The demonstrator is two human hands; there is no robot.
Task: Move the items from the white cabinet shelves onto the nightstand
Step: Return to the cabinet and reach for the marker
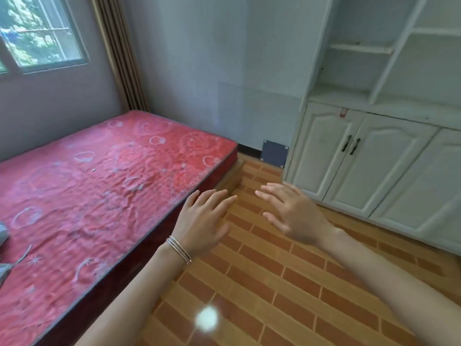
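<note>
The white cabinet (389, 156) stands at the right, with open shelves (361, 49) above its closed lower doors. The visible shelves hold nothing I can make out. No nightstand is in view. My left hand (203, 221), with thin bangles on the wrist, is stretched out over the floor by the bed's corner, fingers apart and holding nothing. My right hand (294, 216) hovers beside it, a little nearer the cabinet, also spread and holding nothing.
A bed with a bare red mattress (99, 186) fills the left. The floor (274, 283) is orange brick-pattern tile. A small grey panel (274, 153) leans at the wall base between bed and cabinet. A window (37, 31) and curtain (119, 51) are at the back left.
</note>
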